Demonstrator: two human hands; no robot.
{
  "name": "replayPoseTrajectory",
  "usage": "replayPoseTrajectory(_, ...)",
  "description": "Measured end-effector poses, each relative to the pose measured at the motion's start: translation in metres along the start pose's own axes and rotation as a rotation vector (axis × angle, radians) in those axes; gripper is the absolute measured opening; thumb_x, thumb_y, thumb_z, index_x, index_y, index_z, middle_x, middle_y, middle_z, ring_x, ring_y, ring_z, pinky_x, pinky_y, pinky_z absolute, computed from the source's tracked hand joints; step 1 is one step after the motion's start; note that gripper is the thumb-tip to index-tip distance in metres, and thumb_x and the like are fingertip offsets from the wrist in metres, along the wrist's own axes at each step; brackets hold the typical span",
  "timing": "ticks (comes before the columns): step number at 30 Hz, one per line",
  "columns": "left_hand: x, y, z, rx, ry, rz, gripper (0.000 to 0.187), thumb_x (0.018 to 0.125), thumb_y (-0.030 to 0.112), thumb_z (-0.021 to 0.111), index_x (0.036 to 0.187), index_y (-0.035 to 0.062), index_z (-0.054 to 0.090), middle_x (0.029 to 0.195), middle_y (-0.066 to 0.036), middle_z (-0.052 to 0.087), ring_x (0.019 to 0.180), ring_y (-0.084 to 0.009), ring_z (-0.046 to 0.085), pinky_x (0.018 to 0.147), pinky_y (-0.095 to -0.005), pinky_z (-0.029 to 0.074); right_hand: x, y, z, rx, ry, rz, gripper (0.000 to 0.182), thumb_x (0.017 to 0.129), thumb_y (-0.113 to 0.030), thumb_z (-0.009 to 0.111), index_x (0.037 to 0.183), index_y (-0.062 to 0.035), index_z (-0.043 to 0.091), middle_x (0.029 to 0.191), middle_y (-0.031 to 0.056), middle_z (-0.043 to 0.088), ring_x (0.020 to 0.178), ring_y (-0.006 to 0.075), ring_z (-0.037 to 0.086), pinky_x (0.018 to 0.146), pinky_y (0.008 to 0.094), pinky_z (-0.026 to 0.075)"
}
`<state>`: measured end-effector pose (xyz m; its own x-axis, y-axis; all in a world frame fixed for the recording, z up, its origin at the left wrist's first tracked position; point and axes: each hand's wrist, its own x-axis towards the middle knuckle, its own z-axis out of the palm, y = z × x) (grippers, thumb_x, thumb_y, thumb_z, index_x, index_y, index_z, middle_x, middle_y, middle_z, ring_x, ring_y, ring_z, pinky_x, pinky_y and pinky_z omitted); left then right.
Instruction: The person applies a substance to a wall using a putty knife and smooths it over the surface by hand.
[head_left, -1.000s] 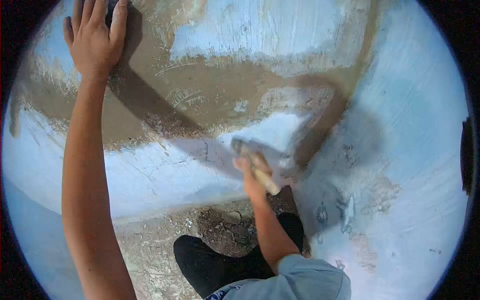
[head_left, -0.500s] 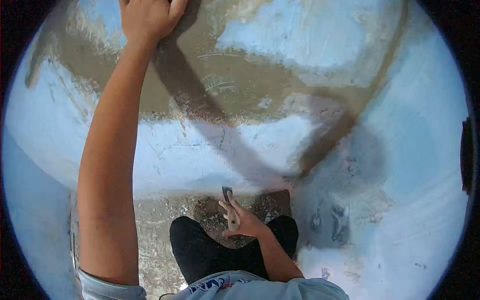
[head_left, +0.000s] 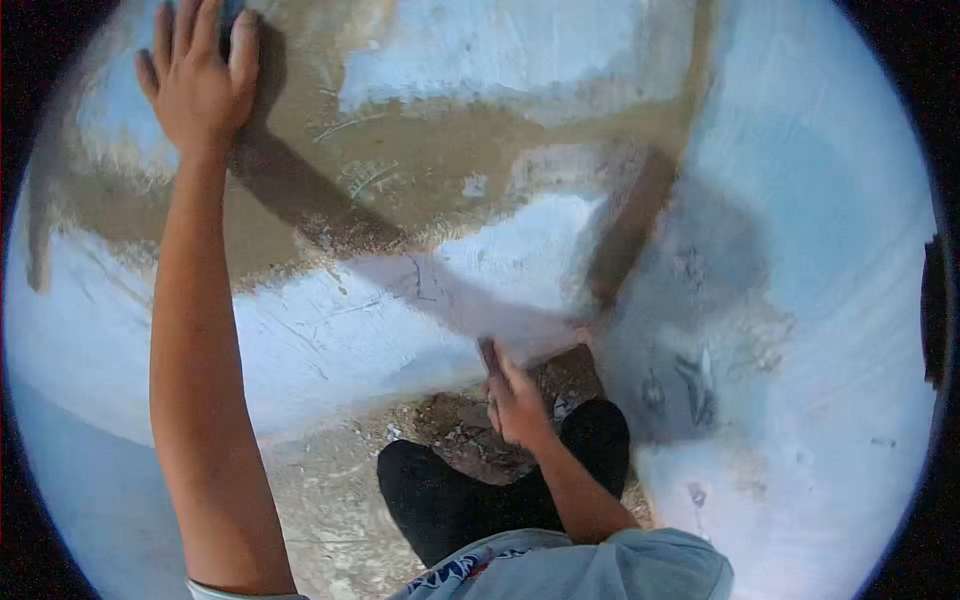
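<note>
My left hand (head_left: 205, 95) is stretched up against the wall (head_left: 480, 70), palm towards it, with fingers and thumb spread. A dark patch shows between its thumb and forefinger. Lower down, near the foot of the wall, my right hand (head_left: 520, 408) is wrapped round a putty knife (head_left: 489, 358). The blade points up towards the wall's lower edge, while the fingers cover most of the handle. Brown bare plaster (head_left: 430, 160) runs across the wall between pale blue and white painted areas.
Rubble and flakes lie on the dirty floor (head_left: 335, 510) around my dark-trousered legs (head_left: 460, 515). A second wall (head_left: 790, 300) stands on the right, meeting the first at a brown corner line. My arm's shadow crosses the plaster.
The view has turned, and my left hand now shows whole at upper left. My right hand has risen slightly and closed more firmly round the putty knife, its loosely spread fingers now wrapped.
</note>
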<state>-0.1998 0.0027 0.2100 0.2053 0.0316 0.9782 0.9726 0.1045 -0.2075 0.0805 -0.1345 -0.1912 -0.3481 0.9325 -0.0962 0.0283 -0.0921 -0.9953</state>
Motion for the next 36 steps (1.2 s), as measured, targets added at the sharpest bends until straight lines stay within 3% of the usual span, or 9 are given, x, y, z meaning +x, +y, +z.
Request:
replayPoseTrajectory(3, 0.002, -0.018, 0.025, -0.106, 0.231, 0.171, 0.051, 0.105, 0.050, 0.048, 0.155, 0.0410, 0.047, 0.165, 0.005, 0.041, 0.151, -0.0286, 0.038, 0.124, -0.0579, 0.019, 0.038, -0.058, -0.004, -0.232, 0.244, -0.401, 0.073, 0.106, -0.013, 0.053, 0.168, -0.0113, 0.014, 0.131, 0.0252, 0.067, 0.084, 0.0318, 0.075, 0.073, 0.0398, 0.057)
replayPoseTrajectory(6, 0.002, -0.023, 0.029, -0.155, 0.239, 0.184, 0.054, 0.104, 0.059, 0.044, 0.156, 0.0432, 0.045, 0.165, 0.004, 0.041, 0.152, -0.0316, 0.036, 0.123, -0.0604, 0.018, 0.067, -0.107, -0.008, -0.297, 0.368, -0.677, 0.075, 0.103, -0.012, 0.058, 0.166, -0.0094, 0.019, 0.119, 0.0281, 0.071, 0.092, 0.0384, 0.074, 0.080, 0.0445, 0.057)
replayPoseTrajectory(11, 0.003, -0.021, 0.031, -0.173, 0.271, 0.228, 0.055, 0.104, 0.062, 0.040, 0.155, 0.0425, 0.047, 0.165, 0.005, 0.042, 0.152, -0.0324, 0.036, 0.124, -0.0591, 0.015, 0.102, -0.134, -0.002, -0.333, 0.443, -0.848, 0.068, 0.102, -0.013, 0.060, 0.164, -0.0089, 0.029, 0.119, 0.0314, 0.069, 0.094, 0.0407, 0.074, 0.079, 0.0436, 0.056)
replayPoseTrajectory(14, 0.000, -0.020, 0.031, -0.168, 0.264, 0.210, 0.053, 0.105, 0.061, 0.040, 0.154, 0.0427, 0.049, 0.164, 0.005, 0.043, 0.151, -0.0320, 0.037, 0.123, -0.0592, 0.017, 0.111, -0.127, 0.009, -0.247, 0.470, -0.719, 0.062, 0.102, -0.013, 0.060, 0.160, -0.0100, 0.038, 0.090, 0.0275, 0.070, 0.069, 0.0401, 0.067, 0.065, 0.0387, 0.052)
replayPoseTrajectory(16, 0.003, -0.022, 0.031, -0.164, 0.278, 0.212, 0.052, 0.105, 0.060, 0.041, 0.154, 0.0422, 0.049, 0.164, 0.005, 0.044, 0.151, -0.0320, 0.037, 0.123, -0.0591, 0.018, 0.107, -0.125, 0.012, -0.266, 0.523, -0.643, 0.054, 0.103, -0.015, 0.058, 0.155, -0.0108, 0.046, 0.069, 0.0244, 0.063, 0.056, 0.0381, 0.060, 0.057, 0.0368, 0.047)
replayPoseTrajectory(24, 0.003, -0.025, 0.033, -0.173, 0.287, 0.222, 0.052, 0.105, 0.058, 0.044, 0.154, 0.0411, 0.049, 0.163, 0.004, 0.045, 0.151, -0.0321, 0.038, 0.122, -0.0596, 0.019, 0.129, -0.152, 0.004, -0.266, 0.634, -0.843, 0.048, 0.102, -0.016, 0.061, 0.148, -0.0086, 0.055, 0.092, 0.0326, 0.068, 0.084, 0.0457, 0.072, 0.070, 0.0434, 0.057)
replayPoseTrajectory(30, 0.003, -0.026, 0.033, -0.165, 0.291, 0.202, 0.052, 0.104, 0.060, 0.045, 0.154, 0.0446, 0.047, 0.163, 0.007, 0.044, 0.151, -0.0325, 0.038, 0.120, -0.0626, 0.023, 0.109, -0.153, 0.003, -0.370, 0.515, -0.561, 0.048, 0.101, -0.015, 0.061, 0.148, -0.0041, 0.054, 0.108, 0.0315, 0.070, 0.091, 0.0437, 0.073, 0.072, 0.0415, 0.058)
replayPoseTrajectory(33, 0.004, -0.026, 0.032, -0.154, 0.275, 0.191, 0.052, 0.104, 0.061, 0.046, 0.154, 0.0459, 0.046, 0.164, 0.008, 0.042, 0.151, -0.0316, 0.039, 0.121, -0.0627, 0.023, 0.135, -0.155, 0.001, -0.323, 0.623, -0.860, 0.047, 0.102, -0.014, 0.061, 0.147, -0.0038, 0.055, 0.100, 0.0302, 0.071, 0.079, 0.0392, 0.075, 0.069, 0.0385, 0.056)
replayPoseTrajectory(36, 0.002, -0.022, 0.027, -0.184, 0.243, 0.169, 0.053, 0.103, 0.061, 0.047, 0.155, 0.0471, 0.045, 0.165, 0.009, 0.041, 0.151, -0.0301, 0.039, 0.121, -0.0621, 0.022, 0.130, -0.143, 0.003, -0.325, 0.650, -0.899, 0.046, 0.102, -0.013, 0.060, 0.147, -0.0042, 0.056, 0.082, 0.0258, 0.070, 0.063, 0.0313, 0.068, 0.062, 0.0353, 0.052)
